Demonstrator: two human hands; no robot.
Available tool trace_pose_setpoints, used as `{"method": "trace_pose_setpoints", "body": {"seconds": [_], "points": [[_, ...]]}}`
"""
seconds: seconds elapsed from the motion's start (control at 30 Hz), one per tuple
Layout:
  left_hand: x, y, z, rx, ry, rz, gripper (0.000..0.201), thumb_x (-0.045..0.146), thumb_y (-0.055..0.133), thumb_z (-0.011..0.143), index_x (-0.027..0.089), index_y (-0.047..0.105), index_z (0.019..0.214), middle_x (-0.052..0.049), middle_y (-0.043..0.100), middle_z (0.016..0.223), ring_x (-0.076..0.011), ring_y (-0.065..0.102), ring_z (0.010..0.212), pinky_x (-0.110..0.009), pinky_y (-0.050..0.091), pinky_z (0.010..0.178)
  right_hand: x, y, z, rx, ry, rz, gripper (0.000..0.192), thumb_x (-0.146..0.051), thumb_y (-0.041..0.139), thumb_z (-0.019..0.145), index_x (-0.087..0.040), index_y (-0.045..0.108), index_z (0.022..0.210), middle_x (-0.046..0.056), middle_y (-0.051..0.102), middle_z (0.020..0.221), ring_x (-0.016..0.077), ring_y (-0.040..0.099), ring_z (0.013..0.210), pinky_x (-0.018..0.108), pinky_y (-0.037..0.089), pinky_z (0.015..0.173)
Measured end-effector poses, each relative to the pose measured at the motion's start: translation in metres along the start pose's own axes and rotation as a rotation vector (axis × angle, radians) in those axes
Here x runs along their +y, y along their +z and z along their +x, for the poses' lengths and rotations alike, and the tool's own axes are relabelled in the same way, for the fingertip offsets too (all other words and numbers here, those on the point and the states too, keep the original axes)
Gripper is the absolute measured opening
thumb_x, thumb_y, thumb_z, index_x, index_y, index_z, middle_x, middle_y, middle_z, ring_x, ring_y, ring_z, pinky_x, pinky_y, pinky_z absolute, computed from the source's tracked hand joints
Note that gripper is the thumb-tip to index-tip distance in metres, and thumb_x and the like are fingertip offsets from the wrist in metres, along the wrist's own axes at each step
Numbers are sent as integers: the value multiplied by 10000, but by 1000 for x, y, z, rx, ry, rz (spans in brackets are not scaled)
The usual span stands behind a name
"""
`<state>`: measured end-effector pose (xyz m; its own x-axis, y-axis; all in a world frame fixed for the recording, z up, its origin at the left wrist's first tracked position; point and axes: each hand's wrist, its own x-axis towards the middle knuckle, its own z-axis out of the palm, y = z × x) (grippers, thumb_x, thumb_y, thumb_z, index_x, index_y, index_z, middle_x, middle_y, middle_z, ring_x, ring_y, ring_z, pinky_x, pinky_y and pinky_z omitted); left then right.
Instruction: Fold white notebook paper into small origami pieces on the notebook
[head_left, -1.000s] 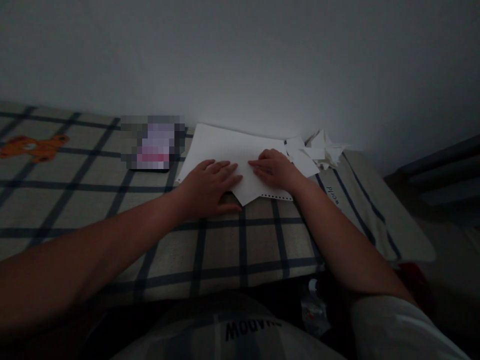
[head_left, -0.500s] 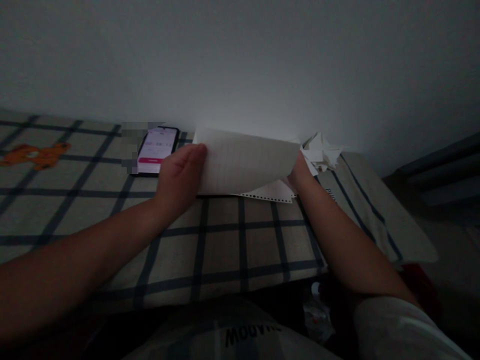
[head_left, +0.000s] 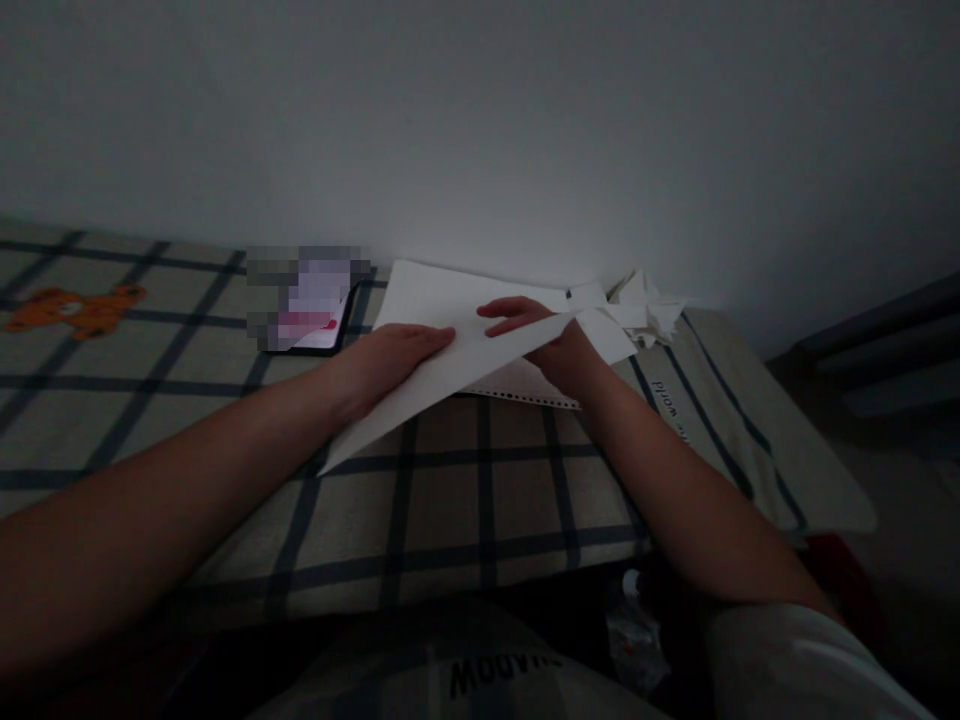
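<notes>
A loose white sheet of paper [head_left: 420, 385] lies at a slant, one corner pointing toward me over the checked cloth. My left hand [head_left: 386, 365] is closed on its left part, thumb side up; the fingers beneath are hidden. My right hand [head_left: 551, 345] is at the sheet's right part, fingers stretched out and apart, with the paper's edge crossing in front of the hand. Under both is a pad of white paper [head_left: 424, 285] with a row of punched holes along its near edge. Crumpled or folded white paper [head_left: 649, 310] sits just right of my right hand.
A phone [head_left: 319, 305] with a lit screen, partly blurred out, lies left of the pad. The checked cloth [head_left: 442, 500] covers the surface and carries an orange bear figure [head_left: 75, 310]. A pale wall [head_left: 480, 130] rises right behind. A clear plastic bottle [head_left: 634, 630] is below the front edge.
The sheet has turned from squarely raised to slanting, its left corner swung toward me. My right hand's fingers have come into view over the paper; my left hand has flattened and moved slightly right.
</notes>
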<state>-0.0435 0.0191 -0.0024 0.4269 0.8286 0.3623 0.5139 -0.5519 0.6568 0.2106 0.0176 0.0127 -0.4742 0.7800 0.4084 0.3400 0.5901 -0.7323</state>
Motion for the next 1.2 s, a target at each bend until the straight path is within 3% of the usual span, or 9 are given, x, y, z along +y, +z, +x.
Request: {"method": "trace_pose_setpoints", "body": {"seconds": [0.13,0.2,0.3,0.47,0.57,0.77,0.97,1.1,1.2], "points": [[-1,-3,5,135,-291,-608,420,517,519,980,216,755,1153,-113,785,1116,-244,731,858,-378,568,669,20,-3,2,322,104,-49,281,-430,530,1030,-241,737,1038,71,746,1059,225,688,1020,445,576,927],[-3,-5,6,353,-264,-669,370,515,546,963,232,731,1113,-94,752,1214,-244,714,977,-383,577,736,31,-11,2,526,141,-208,418,-485,396,1067,-222,716,1012,93,701,945,246,665,929,452,572,836],[-1,-8,1,584,-74,-463,310,509,594,950,237,703,1049,-36,719,1148,-222,670,1047,-389,564,844,33,-24,-2,604,84,-516,456,-481,327,1083,-224,703,1056,140,667,1046,301,643,1066,517,539,903],[15,-4,-13,425,282,26,300,468,548,1008,253,642,1194,-85,649,1256,-257,592,1205,-436,545,969,18,-20,-8,375,-165,-716,219,-360,497,1026,-275,698,1008,127,706,1162,325,611,1287,583,492,1068],[19,0,-18,299,286,53,370,439,457,1038,258,549,1347,-121,581,1400,-278,555,1298,-468,539,1018,11,-13,-10,239,-241,-679,189,-361,518,1007,-284,690,1018,116,709,1227,333,580,1362,600,492,1079],[17,2,-22,260,328,156,490,458,390,1040,236,447,1473,-164,476,1531,-308,454,1424,-517,458,1140,-5,-22,-13,287,-172,-746,222,-387,490,1021,-271,679,1039,137,701,1272,385,494,1451,675,421,1130],[16,3,-22,250,364,161,466,441,355,1052,217,455,1448,-177,491,1514,-319,462,1424,-541,403,1181,-13,-9,-6,-79,-315,-948,171,-183,536,971,-235,698,981,103,736,1242,296,557,1404,560,364,1232],[14,1,-22,339,390,130,410,498,321,1060,235,522,1302,-152,572,1389,-299,533,1319,-524,430,1140,-17,2,-6,-269,-367,-1028,150,-171,584,957,-186,718,1023,130,737,1282,304,603,1338,495,459,1128],[15,1,-22,184,409,148,471,560,349,1045,212,528,1309,-157,610,1341,-297,568,1272,-507,457,1106,-21,6,-8,-402,-321,-1048,129,-219,630,955,-173,725,1028,122,782,1129,277,712,1065,410,526,904]]}}
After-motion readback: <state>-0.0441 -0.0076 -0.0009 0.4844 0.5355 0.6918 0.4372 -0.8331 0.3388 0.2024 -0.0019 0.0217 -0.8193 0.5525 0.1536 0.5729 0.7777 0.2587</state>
